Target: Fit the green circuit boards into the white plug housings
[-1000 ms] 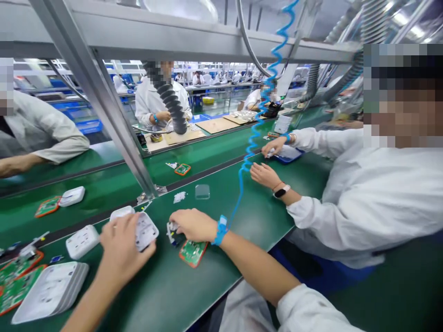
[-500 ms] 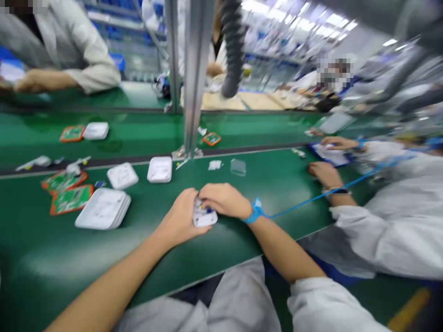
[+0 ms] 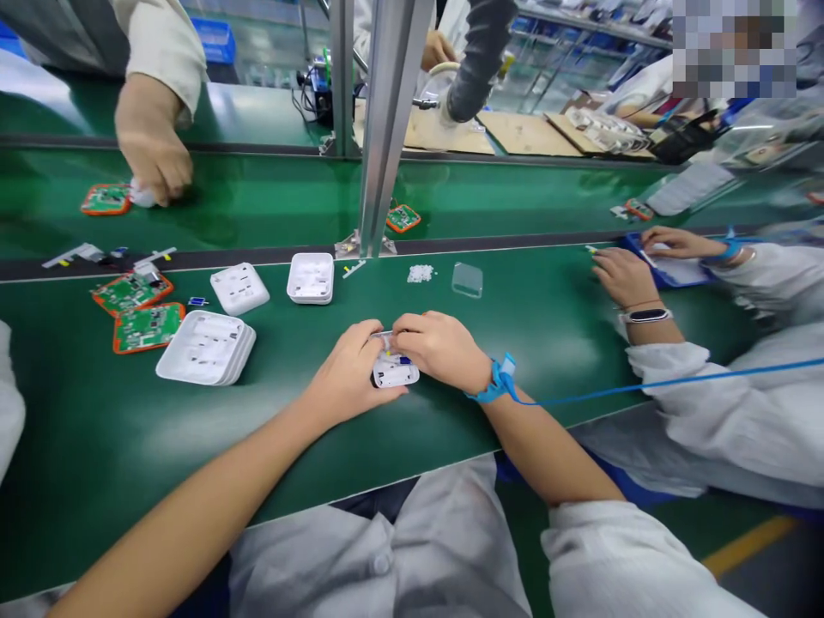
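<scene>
My left hand [image 3: 348, 373] and my right hand [image 3: 441, 348] meet over a small white plastic housing [image 3: 394, 372] that rests on the green bench mat [image 3: 322, 446]. Both hands have their fingers curled on it, the left from the left side, the right from above and the right. Small blue and yellow parts show inside the housing. A blue wrist strap [image 3: 495, 384] with a blue cord sits on my right wrist.
A stack of white covers [image 3: 206, 348], two single white housings [image 3: 239, 287] [image 3: 311, 277], orange-edged circuit boards [image 3: 138, 313], a clear square piece [image 3: 467, 279] and small white bits [image 3: 421, 273] lie on the mat. A metal post [image 3: 386, 129] stands behind. Co-workers' hands work at right [image 3: 624, 275] and far left [image 3: 151, 159].
The view swung down and left. My hands came together from apart, and the white housing moved from my left hand alone to both hands at the mat's middle.
</scene>
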`<state>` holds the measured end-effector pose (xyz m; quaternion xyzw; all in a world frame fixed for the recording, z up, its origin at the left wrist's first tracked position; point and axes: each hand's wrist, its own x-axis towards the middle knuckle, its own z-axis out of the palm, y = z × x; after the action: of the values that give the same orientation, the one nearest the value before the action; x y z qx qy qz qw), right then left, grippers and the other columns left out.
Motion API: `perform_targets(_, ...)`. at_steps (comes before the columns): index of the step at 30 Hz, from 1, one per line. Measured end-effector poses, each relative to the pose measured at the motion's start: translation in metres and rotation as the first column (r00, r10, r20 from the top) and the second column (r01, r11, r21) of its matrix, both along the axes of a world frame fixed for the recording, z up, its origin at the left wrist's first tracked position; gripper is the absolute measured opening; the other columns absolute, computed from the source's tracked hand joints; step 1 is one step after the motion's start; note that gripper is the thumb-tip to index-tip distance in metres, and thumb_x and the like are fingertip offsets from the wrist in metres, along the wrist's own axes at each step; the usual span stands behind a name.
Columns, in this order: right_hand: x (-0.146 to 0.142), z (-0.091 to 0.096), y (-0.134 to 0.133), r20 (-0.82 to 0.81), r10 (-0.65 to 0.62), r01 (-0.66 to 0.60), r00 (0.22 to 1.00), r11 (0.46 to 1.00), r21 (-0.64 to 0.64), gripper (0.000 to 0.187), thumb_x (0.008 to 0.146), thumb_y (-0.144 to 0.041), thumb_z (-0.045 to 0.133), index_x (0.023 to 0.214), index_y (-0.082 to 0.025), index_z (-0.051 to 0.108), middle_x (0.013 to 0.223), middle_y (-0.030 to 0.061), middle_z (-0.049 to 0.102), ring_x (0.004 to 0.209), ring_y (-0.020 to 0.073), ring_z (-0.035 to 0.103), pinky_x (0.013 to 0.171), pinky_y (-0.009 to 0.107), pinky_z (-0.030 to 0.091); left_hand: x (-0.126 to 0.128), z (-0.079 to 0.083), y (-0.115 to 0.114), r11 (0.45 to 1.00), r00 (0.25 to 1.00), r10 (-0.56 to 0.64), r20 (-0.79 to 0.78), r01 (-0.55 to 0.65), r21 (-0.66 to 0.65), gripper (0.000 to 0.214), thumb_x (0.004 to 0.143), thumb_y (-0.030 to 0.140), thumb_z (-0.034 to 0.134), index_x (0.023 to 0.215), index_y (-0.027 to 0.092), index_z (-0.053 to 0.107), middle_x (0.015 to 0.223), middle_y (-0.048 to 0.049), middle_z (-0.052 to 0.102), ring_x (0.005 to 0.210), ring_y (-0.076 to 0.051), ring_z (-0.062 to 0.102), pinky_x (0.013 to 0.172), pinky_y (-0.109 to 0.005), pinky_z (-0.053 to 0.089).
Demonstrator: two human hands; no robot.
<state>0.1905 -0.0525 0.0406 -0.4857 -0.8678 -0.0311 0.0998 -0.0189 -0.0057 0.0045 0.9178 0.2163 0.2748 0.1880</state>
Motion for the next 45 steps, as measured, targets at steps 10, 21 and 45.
perform_targets(10,-0.007,0.022,-0.009,-0.053,-0.132,0.127,0.990,0.988,-0.089,0.022,0.101,-0.023,0.058,0.092,-0.022,0.078,0.105,0.0055,0.074,0.120,0.0288,0.049,0.086,0.041,0.027,-0.002,0.006,0.002,0.999,0.991,0.004,-0.136,0.002,0.048,0.057,0.079,0.055,0.079,0.113,0.012,0.066,0.128,-0.0214,0.060,0.112,-0.036,0.059,0.091,-0.051,0.052)
perform_targets(21,-0.034,0.012,-0.019,0.043,-0.129,0.131,0.991,0.990,-0.058,0.016,0.094,-0.017,0.057,0.085,-0.016,0.070,0.083,0.0089,0.069,0.082,0.0228,0.049,0.070,0.036,0.031,-0.002,0.010,0.002,0.993,0.990,0.041,-0.137,-0.056,-0.108,0.056,0.068,0.062,0.084,0.095,0.016,0.064,0.120,-0.0135,0.064,0.108,-0.031,0.056,0.088,-0.045,0.043)
perform_targets(45,-0.039,0.011,-0.003,-0.171,-0.159,0.099,0.972,0.944,-0.315,0.013,0.077,-0.010,0.051,0.070,-0.021,0.050,0.077,0.0043,0.056,0.076,0.0196,0.048,0.070,0.033,0.035,0.000,0.007,0.003,0.983,0.996,0.044,-0.080,-0.058,-0.175,0.054,0.065,0.059,0.085,0.089,0.017,0.062,0.108,-0.0084,0.066,0.102,-0.029,0.055,0.082,-0.041,0.038)
